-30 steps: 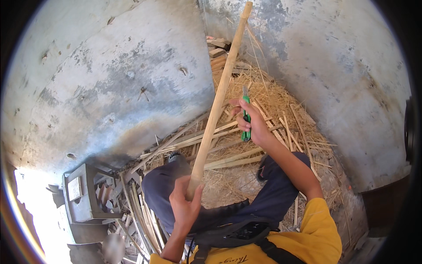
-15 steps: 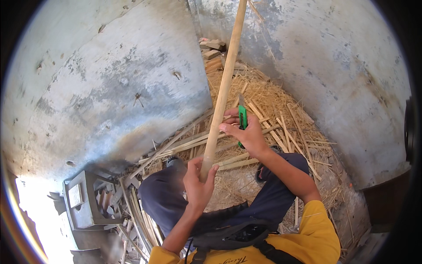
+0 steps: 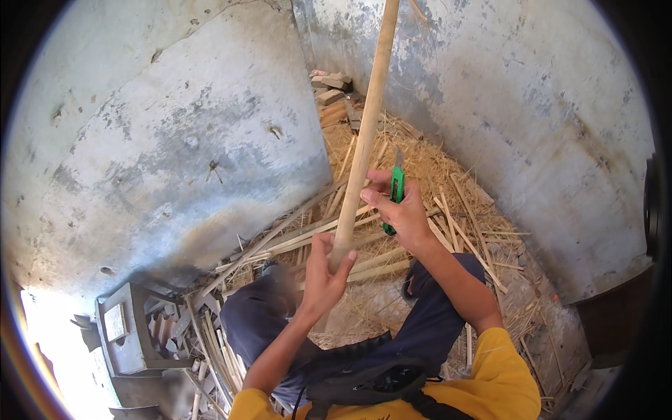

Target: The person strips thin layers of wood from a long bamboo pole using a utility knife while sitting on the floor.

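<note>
Holding the long pale wooden pole [image 3: 364, 133] with my left hand [image 3: 323, 276], I see the fingers closed around its lower end, just above my knees, while the pole goes steeply up and leaves the picture at the top. My right hand [image 3: 400, 213] is closed on a green utility knife [image 3: 396, 187], and its short blade points up, just beside the pole on its right side, perhaps touching it; I cannot tell this for sure. I judge the step in hand is shaving or trimming the surface of the pole. The next move calls for a firm left grip, so the pole does not turn, and a stroke directed away from the left fingers. Straw and thin cane strips [image 3: 434, 231] cover the ground between the 2 grey walls [image 3: 175, 140].
</note>
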{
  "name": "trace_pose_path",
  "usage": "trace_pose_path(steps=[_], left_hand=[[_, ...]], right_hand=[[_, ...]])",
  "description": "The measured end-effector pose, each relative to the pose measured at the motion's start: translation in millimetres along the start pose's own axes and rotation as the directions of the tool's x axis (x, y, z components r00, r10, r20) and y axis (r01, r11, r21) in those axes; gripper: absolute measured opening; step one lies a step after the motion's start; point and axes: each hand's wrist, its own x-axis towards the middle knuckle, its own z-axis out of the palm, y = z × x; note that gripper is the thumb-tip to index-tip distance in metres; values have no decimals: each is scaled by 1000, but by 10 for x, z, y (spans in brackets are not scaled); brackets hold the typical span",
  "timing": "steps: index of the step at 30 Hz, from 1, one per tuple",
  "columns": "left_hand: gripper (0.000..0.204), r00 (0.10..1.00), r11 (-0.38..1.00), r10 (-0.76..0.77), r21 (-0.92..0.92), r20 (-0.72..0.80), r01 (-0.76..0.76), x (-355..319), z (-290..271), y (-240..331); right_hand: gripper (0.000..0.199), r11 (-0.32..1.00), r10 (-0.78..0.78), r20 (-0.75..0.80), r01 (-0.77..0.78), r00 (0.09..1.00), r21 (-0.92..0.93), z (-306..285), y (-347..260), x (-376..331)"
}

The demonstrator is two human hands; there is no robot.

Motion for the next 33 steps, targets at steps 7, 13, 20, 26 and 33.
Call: trace_pose_path(steps=[7, 13, 20, 26, 33], left_hand=[[33, 986, 987, -145, -83, -79, 138, -130, 59, 77], [32, 986, 1000, -29, -8, -162, 28, -173, 67, 7], [32, 985, 971, -132, -215, -109, 107, -173, -3, -33], [33, 983, 927, -168, -351, -69, 134, -177, -68, -49], [33, 974, 920, -205, -358, -100, 157, -166, -137, -9]], right_hand=[[31, 975, -90, -18, 84, 996, -207, 81, 99, -22], [30, 960, -91, -19, 83, 996, -267, 162, 169, 6], [29, 997, -3, 16, 4, 1000, -82, 280, 158, 37], [31, 988, -73, 44, 78, 996, -136, 369, 236, 95], [32, 956, -86, 80, 105, 993, -275, 490, 204, 141]])
